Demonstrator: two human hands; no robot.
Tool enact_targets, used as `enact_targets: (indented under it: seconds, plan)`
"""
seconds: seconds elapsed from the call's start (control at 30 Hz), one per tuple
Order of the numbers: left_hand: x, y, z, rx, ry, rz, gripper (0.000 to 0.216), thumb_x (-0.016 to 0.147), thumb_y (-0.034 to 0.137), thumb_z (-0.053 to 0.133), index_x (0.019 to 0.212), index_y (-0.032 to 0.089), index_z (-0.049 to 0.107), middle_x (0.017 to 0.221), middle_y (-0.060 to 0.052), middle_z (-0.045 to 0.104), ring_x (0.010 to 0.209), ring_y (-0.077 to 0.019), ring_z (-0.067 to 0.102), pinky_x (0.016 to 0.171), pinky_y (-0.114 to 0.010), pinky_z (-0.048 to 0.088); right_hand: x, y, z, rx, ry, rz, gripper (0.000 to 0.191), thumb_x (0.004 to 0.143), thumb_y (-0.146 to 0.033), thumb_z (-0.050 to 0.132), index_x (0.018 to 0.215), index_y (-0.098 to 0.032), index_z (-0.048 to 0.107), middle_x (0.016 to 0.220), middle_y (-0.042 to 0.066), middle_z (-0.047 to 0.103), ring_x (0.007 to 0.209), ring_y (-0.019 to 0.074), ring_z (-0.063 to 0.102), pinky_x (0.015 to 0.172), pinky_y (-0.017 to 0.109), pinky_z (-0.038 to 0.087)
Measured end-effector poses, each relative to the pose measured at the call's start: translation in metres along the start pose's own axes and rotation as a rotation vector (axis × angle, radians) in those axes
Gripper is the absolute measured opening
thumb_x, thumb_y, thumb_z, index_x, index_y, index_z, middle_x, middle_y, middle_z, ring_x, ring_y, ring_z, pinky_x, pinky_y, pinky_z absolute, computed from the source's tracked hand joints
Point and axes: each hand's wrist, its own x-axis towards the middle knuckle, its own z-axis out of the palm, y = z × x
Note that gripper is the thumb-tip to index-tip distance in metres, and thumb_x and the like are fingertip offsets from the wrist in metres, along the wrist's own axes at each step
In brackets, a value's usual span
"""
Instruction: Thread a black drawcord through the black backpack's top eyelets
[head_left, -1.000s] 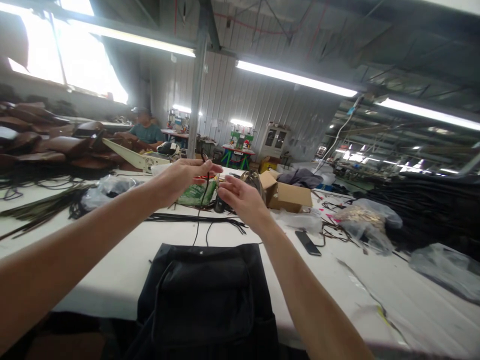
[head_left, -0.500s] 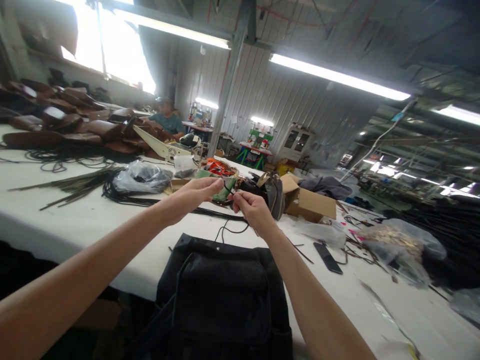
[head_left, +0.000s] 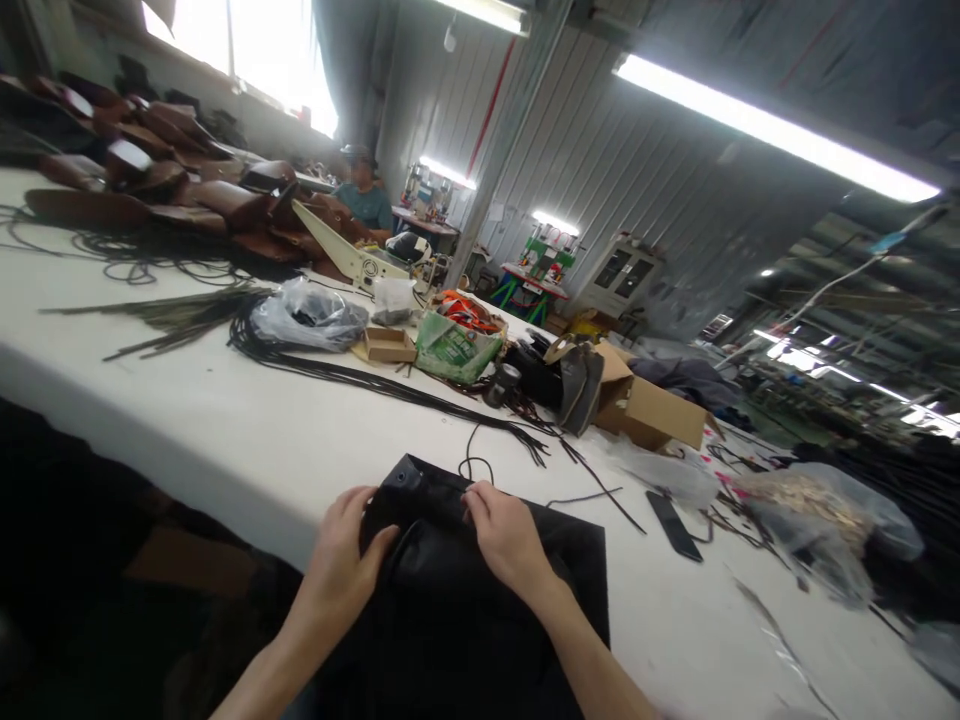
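Note:
A black bag (head_left: 450, 575) lies at the table's near edge, its upper flap edge facing away from me. My left hand (head_left: 349, 545) grips the bag's left upper edge, thumb on top and fingers behind, beside a small metal eyelet (head_left: 401, 477) in the corner. Close to the middle of that top edge, my right hand (head_left: 506, 535) is closed in a pinch on a thin black cord (head_left: 480, 460). The cord loops out beyond the bag onto the table; its end in my fingertips is hidden.
Across the white table (head_left: 225, 400) lie a bundle of black cords (head_left: 390, 385), a small cardboard box (head_left: 390, 345), a green bag (head_left: 457, 345), an open carton (head_left: 652, 405) and a phone (head_left: 673, 525). Brown leather pieces (head_left: 225, 200) are heaped at far left, near a seated person (head_left: 366, 200).
Both hands have come down from above the table to the bag. My left hand has let go of the cord and taken the bag's edge. The view has turned slightly left and down.

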Motion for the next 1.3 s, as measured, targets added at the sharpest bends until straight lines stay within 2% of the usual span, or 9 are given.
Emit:
enact_targets:
  seconds: [0.07, 0.17, 0.27, 0.33, 0.43, 0.63, 0.8, 1.13, 1.3]
  plan:
    - [0.0, 0.008, 0.008, 0.011, 0.007, 0.018, 0.052, 0.1, 0.048, 0.065, 0.144, 0.02, 0.063, 0.146, -0.018, 0.069, 0.14, -0.0403, 0.062, 0.123, -0.067, 0.048, -0.005, -0.002, -0.01, 0.085, -0.057, 0.022, 0.031, 0.111, -0.036, 0.05, 0.093, -0.025, 0.072, 0.082, 0.002, 0.081, 0.077, 0.0219, 0.076, 0.077, 0.033, 0.049]
    - [0.004, 0.019, 0.015, -0.075, -0.067, -0.044, 0.054, 0.101, 0.046, 0.062, 0.149, 0.021, 0.059, 0.146, -0.017, 0.072, 0.138, -0.0407, 0.066, 0.121, -0.066, 0.051, 0.001, -0.006, -0.023, 0.259, -0.259, 0.107, 0.026, 0.107, -0.034, 0.051, 0.107, -0.024, 0.075, 0.082, 0.003, 0.081, 0.071, 0.023, 0.078, 0.066, 0.032, 0.054]
    - [0.003, 0.025, 0.017, -0.203, -0.118, -0.089, 0.053, 0.102, 0.045, 0.061, 0.151, 0.024, 0.058, 0.148, -0.015, 0.072, 0.139, -0.038, 0.067, 0.12, -0.061, 0.053, 0.021, -0.013, -0.033, 0.314, -0.356, 0.158, 0.029, 0.103, -0.034, 0.051, 0.112, -0.021, 0.075, 0.086, 0.004, 0.078, 0.06, 0.0213, 0.073, 0.054, 0.03, 0.049]
    - [0.0, 0.026, 0.017, -0.235, -0.105, -0.111, 0.056, 0.101, 0.047, 0.062, 0.152, 0.024, 0.058, 0.152, -0.016, 0.07, 0.143, -0.0382, 0.065, 0.122, -0.062, 0.052, 0.034, -0.019, -0.037, 0.301, -0.332, 0.097, 0.026, 0.101, -0.033, 0.055, 0.105, -0.02, 0.077, 0.09, 0.004, 0.079, 0.066, 0.0197, 0.072, 0.061, 0.03, 0.051]
    - [-0.002, 0.025, 0.015, -0.249, -0.092, -0.12, 0.061, 0.101, 0.049, 0.064, 0.155, 0.024, 0.057, 0.157, -0.016, 0.067, 0.147, -0.0377, 0.062, 0.127, -0.062, 0.048, 0.044, -0.028, -0.036, 0.257, -0.264, -0.079, 0.022, 0.099, -0.035, 0.065, 0.096, -0.021, 0.081, 0.09, 0.003, 0.08, 0.085, 0.0217, 0.072, 0.08, 0.032, 0.052]
    - [0.0, 0.028, 0.01, -0.282, -0.098, -0.105, 0.052, 0.102, 0.046, 0.062, 0.149, 0.024, 0.061, 0.15, -0.014, 0.071, 0.142, -0.0353, 0.064, 0.124, -0.059, 0.05, 0.042, -0.036, -0.018, 0.271, -0.218, -0.175, 0.021, 0.098, -0.04, 0.072, 0.094, -0.022, 0.084, 0.089, 0.001, 0.08, 0.085, 0.0216, 0.067, 0.082, 0.033, 0.049]
    - [-0.002, 0.034, 0.01, -0.284, -0.079, -0.125, 0.052, 0.101, 0.048, 0.063, 0.147, 0.024, 0.062, 0.148, -0.014, 0.072, 0.139, -0.0363, 0.066, 0.122, -0.058, 0.051, 0.044, -0.036, -0.003, 0.379, -0.176, -0.108, 0.023, 0.097, -0.041, 0.072, 0.089, -0.021, 0.081, 0.083, 0.001, 0.074, 0.082, 0.0204, 0.063, 0.078, 0.033, 0.047]
    - [-0.002, 0.04, 0.007, -0.3, -0.072, -0.137, 0.049, 0.101, 0.047, 0.063, 0.144, 0.023, 0.064, 0.144, -0.015, 0.075, 0.135, -0.0368, 0.069, 0.119, -0.058, 0.054, 0.04, -0.033, 0.019, 0.566, -0.278, 0.011, 0.037, 0.096, -0.055, 0.071, 0.094, -0.019, 0.08, 0.079, 0.0, 0.072, 0.072, 0.0168, 0.059, 0.07, 0.03, 0.046]
    - [-0.001, 0.043, 0.006, -0.308, -0.067, -0.137, 0.048, 0.102, 0.045, 0.063, 0.143, 0.023, 0.064, 0.143, -0.015, 0.075, 0.135, -0.0366, 0.069, 0.12, -0.06, 0.053, 0.038, -0.035, 0.019, 0.6, -0.334, 0.03, 0.035, 0.094, -0.054, 0.077, 0.096, -0.02, 0.082, 0.086, 0.001, 0.077, 0.077, 0.0184, 0.065, 0.077, 0.031, 0.051]
